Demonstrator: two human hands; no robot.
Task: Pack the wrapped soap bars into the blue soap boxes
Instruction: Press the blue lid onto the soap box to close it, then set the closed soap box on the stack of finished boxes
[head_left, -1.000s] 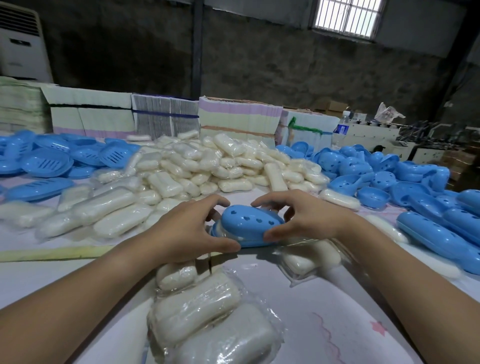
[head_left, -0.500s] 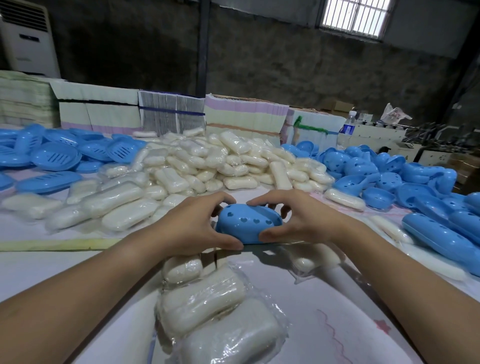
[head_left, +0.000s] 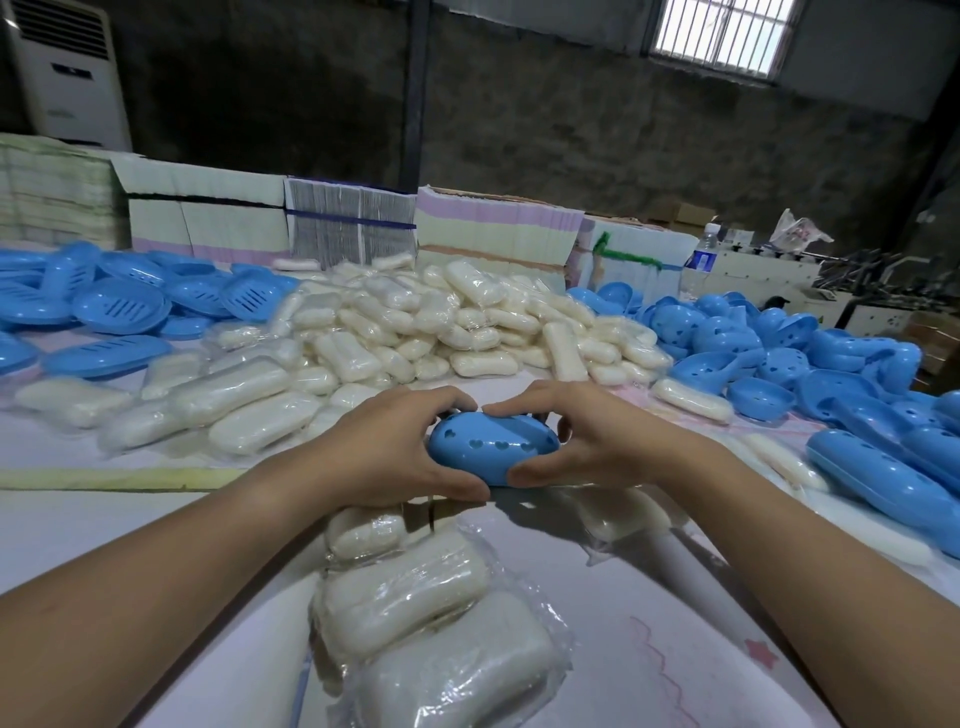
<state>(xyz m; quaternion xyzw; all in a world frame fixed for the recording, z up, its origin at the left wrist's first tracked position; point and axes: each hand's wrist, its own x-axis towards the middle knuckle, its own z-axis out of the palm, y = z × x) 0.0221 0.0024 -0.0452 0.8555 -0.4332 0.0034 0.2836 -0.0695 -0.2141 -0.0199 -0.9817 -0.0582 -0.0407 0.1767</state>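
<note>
Now, change: the left hand (head_left: 395, 447) and right hand (head_left: 582, 441) have closed in, thumbs nearly meeting.
Grip: both squeeze the blue soap box (head_left: 493, 449).
Meaning: likely snapped shut; wrapped soap bars (head_left: 415, 322) wait at 12 o'clock.

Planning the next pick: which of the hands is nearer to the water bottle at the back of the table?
Right. The right hand grips the blue soap box at its right end, on the water bottle's side. The left hand grips the left end, farther away.

table (head_left: 675, 649) | wrapped soap bars (head_left: 415, 332) heaped | blue soap boxes (head_left: 883, 467) right
</note>
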